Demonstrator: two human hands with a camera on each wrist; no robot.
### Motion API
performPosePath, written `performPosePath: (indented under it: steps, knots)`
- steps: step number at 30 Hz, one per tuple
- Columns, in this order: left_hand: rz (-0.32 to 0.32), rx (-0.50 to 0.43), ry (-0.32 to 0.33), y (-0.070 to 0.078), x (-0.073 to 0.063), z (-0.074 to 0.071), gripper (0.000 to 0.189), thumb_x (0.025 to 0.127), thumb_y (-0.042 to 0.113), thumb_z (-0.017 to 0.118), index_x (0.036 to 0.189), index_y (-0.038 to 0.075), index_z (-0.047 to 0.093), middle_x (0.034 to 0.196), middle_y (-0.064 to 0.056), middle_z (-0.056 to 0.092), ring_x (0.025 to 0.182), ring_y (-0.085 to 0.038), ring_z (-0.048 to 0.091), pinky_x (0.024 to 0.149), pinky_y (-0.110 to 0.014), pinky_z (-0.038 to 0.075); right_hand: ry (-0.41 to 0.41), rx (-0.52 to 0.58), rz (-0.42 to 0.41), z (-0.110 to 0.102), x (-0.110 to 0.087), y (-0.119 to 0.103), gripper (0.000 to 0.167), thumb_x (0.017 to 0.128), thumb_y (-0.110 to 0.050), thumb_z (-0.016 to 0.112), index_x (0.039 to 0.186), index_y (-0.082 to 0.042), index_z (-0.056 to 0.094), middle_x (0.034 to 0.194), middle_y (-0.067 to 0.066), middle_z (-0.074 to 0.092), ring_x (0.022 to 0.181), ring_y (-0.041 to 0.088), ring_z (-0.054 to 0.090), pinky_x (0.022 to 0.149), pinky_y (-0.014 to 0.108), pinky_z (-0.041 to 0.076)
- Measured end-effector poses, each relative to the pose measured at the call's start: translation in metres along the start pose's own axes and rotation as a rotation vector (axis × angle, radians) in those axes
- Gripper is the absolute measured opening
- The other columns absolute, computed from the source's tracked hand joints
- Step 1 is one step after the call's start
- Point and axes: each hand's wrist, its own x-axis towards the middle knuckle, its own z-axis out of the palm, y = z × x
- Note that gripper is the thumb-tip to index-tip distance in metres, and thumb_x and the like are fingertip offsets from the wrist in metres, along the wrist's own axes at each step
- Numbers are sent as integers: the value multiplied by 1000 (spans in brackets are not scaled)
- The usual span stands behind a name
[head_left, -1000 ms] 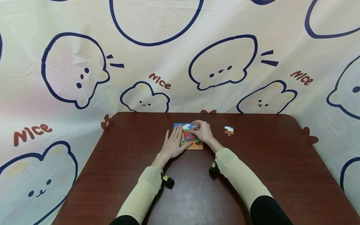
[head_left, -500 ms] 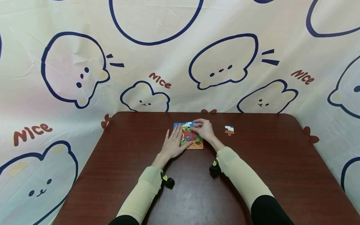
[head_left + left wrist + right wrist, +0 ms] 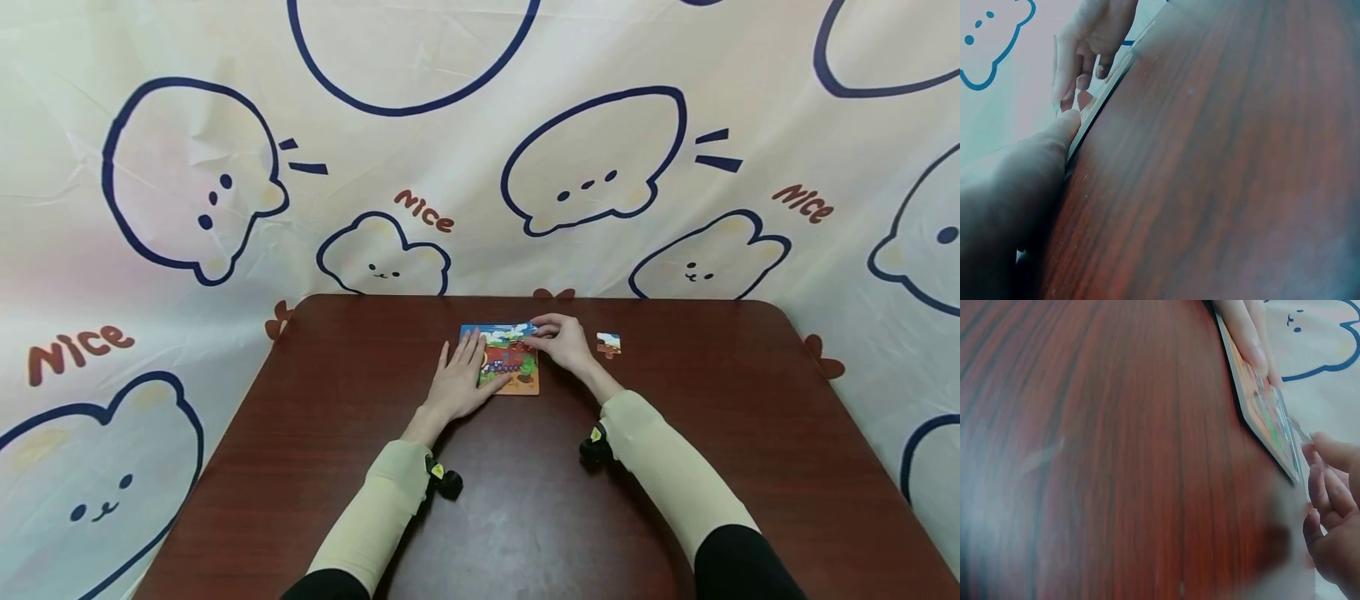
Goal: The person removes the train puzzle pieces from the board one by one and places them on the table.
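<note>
A small, colourful jigsaw puzzle board (image 3: 528, 385) lies flat toward the far side of the table. My left hand (image 3: 459, 388) rests on its left part with fingers stretched out, covering some of the picture. At the board's upper right corner, my right hand (image 3: 568, 345) pinches a thin puzzle piece (image 3: 1300, 430) between thumb and fingers. In the right wrist view that piece tilts up from the board's edge. The picture on it is hidden by the fingers. Another puzzle piece (image 3: 608, 344) lies loose on the table, just right of the right hand.
The dark brown wooden table (image 3: 517, 517) has rounded far corners. Behind it and at both sides hangs a pale curtain (image 3: 480, 167) with blue bear outlines. Small black wrist cameras (image 3: 447, 483) sit on both sleeves.
My right hand has slid rightward along the top of the board to its upper right corner, baring more of the picture. The left hand has stayed on the board.
</note>
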Motion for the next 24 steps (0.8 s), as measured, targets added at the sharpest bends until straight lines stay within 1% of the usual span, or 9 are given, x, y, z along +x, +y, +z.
performPosePath:
  steps: [4,8,16,19,24]
  knots:
    - [-2,-4,-6,0,-1,-1,100,107,73,48,178,10,14,187,-8,9,176,-28,5,142,-60,1,0,-11,6,-12,-2,4,37,99,-17,84,132,-2,76,113,21,83,106,34,76,82,29,58]
    - [3,-5,-21,0,0,-3,101,107,74,47,178,11,13,188,-8,8,176,-28,4,142,-60,0,7,-19,20,-24,-5,9,37,100,-17,83,133,-2,76,115,22,83,107,33,75,80,21,54]
    - [22,24,-64,1,1,-11,102,107,74,48,177,9,13,187,-11,9,176,-30,6,143,-54,7,8,-67,10,-45,-14,18,38,100,-17,83,134,0,75,117,23,82,106,32,75,83,21,57]
    - [21,37,-70,0,1,-13,102,107,75,47,177,9,13,187,-11,9,176,-30,6,143,-53,7,13,-82,1,-52,-15,20,38,100,-16,84,133,0,75,116,23,82,106,32,75,84,21,57]
    - [34,52,-73,-4,1,-15,102,107,75,48,177,9,15,187,-12,11,176,-30,7,143,-55,6,11,-97,4,-64,-17,21,38,100,-15,83,133,1,75,118,25,82,107,34,74,85,21,57]
